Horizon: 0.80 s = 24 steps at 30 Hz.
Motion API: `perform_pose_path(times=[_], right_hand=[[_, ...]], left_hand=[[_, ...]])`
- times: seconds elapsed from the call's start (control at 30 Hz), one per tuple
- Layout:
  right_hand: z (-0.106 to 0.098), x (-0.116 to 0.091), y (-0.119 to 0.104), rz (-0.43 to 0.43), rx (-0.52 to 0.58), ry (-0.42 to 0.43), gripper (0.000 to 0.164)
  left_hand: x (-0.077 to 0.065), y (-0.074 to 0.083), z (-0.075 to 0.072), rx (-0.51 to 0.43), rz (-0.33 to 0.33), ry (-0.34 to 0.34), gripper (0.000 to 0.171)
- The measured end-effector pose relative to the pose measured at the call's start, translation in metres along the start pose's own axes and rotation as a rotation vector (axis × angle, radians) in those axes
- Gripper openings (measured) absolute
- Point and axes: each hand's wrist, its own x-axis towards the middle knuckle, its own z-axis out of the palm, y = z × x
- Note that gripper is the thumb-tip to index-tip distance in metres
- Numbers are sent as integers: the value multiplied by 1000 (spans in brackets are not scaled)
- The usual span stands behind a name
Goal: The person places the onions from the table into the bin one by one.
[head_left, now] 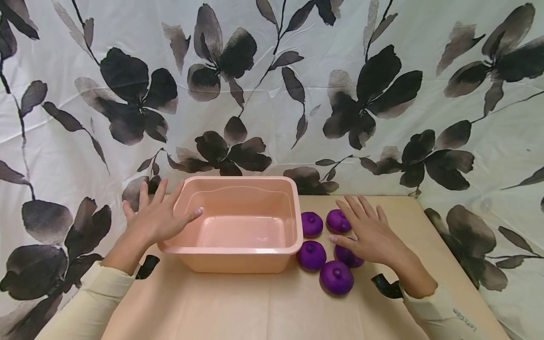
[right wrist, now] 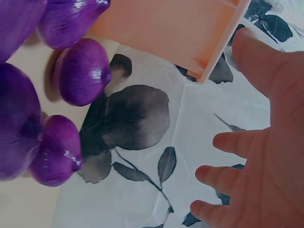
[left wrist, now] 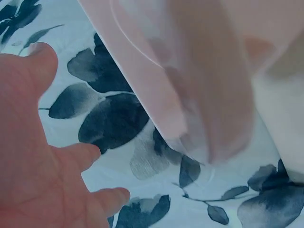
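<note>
A pink rectangular plastic basin (head_left: 238,260) stands on the table, its inside bare. My left hand (head_left: 158,219), fingers spread and palm down, hovers by the basin's left rim and holds nothing. Several purple onions (head_left: 336,277) sit in a cluster just right of the basin. Over the right side of that cluster my right hand (head_left: 374,236) is spread out with nothing in it, partly covering one onion (head_left: 346,256) in the head view. The right wrist view shows shiny onions (right wrist: 81,72) beside the basin wall (right wrist: 156,28), apart from the spread fingers.
The light wooden table (head_left: 238,307) reaches to a white cloth (head_left: 297,118) with dark flowers that hangs behind it and at both sides. Dark straps (head_left: 387,286) sit at the wrists, next to cream sleeves (head_left: 437,311).
</note>
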Motion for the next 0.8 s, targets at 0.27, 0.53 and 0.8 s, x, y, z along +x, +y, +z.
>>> perform_pose_path(times=[0.27,0.53,0.8], right_hand=[[8,-6,6,23,-7,-14,95],[16,-14,12,63,2,-27,93],[28,-23,22,102,22,-46,97]], left_hand=[[0,-12,3,-6,-16,27,107],[1,-23,6,-39,-26,3,107],[5,-35,10,-62,-33,-11,108]])
